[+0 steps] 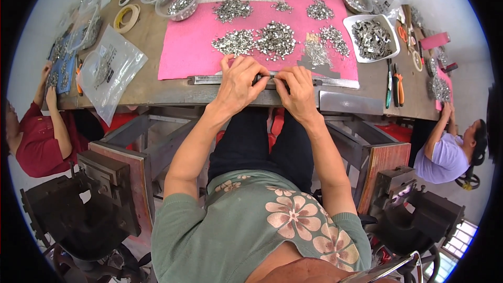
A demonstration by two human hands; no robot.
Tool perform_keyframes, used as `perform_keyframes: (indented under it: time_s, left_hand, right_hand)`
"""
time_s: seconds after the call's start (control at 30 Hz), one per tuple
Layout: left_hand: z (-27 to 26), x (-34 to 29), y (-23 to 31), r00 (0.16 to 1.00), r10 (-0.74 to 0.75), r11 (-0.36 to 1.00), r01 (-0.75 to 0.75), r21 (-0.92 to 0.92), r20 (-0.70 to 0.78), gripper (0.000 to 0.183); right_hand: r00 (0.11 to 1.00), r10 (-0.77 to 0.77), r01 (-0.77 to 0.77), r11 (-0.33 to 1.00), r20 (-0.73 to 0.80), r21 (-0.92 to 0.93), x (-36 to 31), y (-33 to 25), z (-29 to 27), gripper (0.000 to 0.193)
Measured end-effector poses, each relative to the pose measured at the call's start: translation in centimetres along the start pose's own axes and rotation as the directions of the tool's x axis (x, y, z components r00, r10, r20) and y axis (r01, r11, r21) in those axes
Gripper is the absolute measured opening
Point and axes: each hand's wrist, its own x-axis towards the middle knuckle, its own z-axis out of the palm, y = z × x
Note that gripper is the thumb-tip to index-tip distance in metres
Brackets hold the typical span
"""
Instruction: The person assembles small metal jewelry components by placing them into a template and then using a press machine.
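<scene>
My left hand (240, 83) and my right hand (297, 90) meet at the table's front edge, fingertips pinched close together. A small dark piece shows between them, too small and covered to name. Beneath the fingers runs a long narrow metal strip (206, 80) along the front of a pink ribbed mat (181, 47). Just beyond my left hand lie two heaps of small silver metal parts (234, 42) (276, 40). Thin silver pins (317, 52) lie beyond my right hand, beside a grey flat piece (326, 69).
Clear tubs of metal parts (178, 2) line the back. A white tray (395, 47) of parts stands right, near orange-handled pliers (398, 91). Left are a tape roll (126, 18) and a plastic bag (118, 68). Co-workers sit left (44, 139) and right (445, 154).
</scene>
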Motion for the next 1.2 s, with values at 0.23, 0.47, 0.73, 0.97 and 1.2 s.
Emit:
perform_keyframes:
  time_s: [0.23, 0.47, 0.73, 0.97, 1.2]
  left_hand:
    - [0.1, 0.1, -0.2, 0.999, -0.005, 1.0, 0.004, -0.02, -0.033, 0.007]
    - [0.9, 2.7, -1.6, 0.998, -0.046, 0.983, 0.054, 0.173, -0.053, 0.005]
    - [0.6, 2.9, -1.7, 0.997, -0.065, 0.989, 0.06, 0.133, 0.038, 0.008]
    - [0.6, 2.9, -1.7, 0.997, -0.057, 0.991, 0.05, 0.125, 0.052, 0.008]
    - [0.0, 2.5, -1.6, 0.999, -0.031, 0.996, 0.028, 0.079, 0.042, 0.009]
  right_hand:
    - [0.996, -0.089, 0.088, 0.993, -0.001, -0.073, -0.3, 0.4, 0.2, 0.017]
    - [0.99, -0.141, 0.141, 0.982, 0.012, -0.123, -0.3, 0.4, -0.3, 0.019]
    - [0.997, -0.079, 0.079, 0.996, -0.014, -0.043, -0.4, 0.6, 0.3, 0.021]
    - [0.997, -0.069, 0.07, 0.997, -0.044, 0.013, -0.4, 0.6, 0.5, 0.024]
    - [0.999, 0.05, -0.05, 0.997, 0.006, 0.064, 0.7, 0.3, -0.5, 0.019]
